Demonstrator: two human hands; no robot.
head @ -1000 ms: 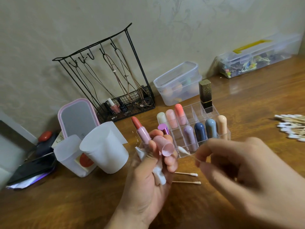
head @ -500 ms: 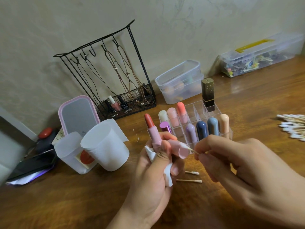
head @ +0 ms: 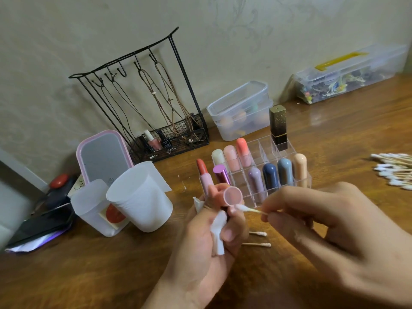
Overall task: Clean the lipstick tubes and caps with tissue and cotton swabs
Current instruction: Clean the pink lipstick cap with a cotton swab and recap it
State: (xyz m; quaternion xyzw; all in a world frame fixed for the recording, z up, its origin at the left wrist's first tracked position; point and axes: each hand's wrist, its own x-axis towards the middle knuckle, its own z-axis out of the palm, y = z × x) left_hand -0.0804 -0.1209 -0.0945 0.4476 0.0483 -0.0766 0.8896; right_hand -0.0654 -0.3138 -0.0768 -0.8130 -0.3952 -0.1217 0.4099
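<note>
The left hand (head: 207,239) curls around a crumpled white tissue (head: 217,230), a pink cap (head: 232,195) with its open mouth facing up, and an uncapped pink tube (head: 204,177) with coral-red lipstick. The right hand (head: 330,233) pinches a cotton swab (head: 248,209), its tip just below the cap's rim. Beyond the grip, a clear organizer (head: 263,150) holds pastel tubes.

Two hands (head: 278,237), two white cups (head: 124,204)
</note>
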